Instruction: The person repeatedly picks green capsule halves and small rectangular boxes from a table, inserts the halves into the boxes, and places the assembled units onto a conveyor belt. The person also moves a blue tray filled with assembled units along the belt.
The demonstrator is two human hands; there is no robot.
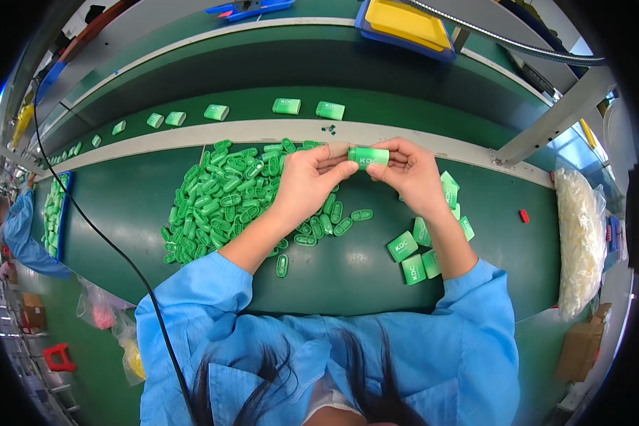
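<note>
Between my two hands, above the table near the white rail, is a small light-to-dark green plastic case (371, 157) with white lettering. My left hand (307, 179) pinches its left end with thumb and fingers. The right end sits in the closed fingers of my right hand (413, 177). A large heap of small oval green plastic caps (220, 195) spreads beside and under my left hand and forearm. Several similar green cases (402, 246) lie loosely grouped around my right forearm, which partly hides them.
Beyond the white rail (263, 132), a row of green cases (286, 106) stands on the green belt. A bag of pale parts (581, 241) lies at the right edge, near a small red piece (524, 216). A black cable (113, 248) crosses at left. A co-worker in blue (25, 234) sits far left.
</note>
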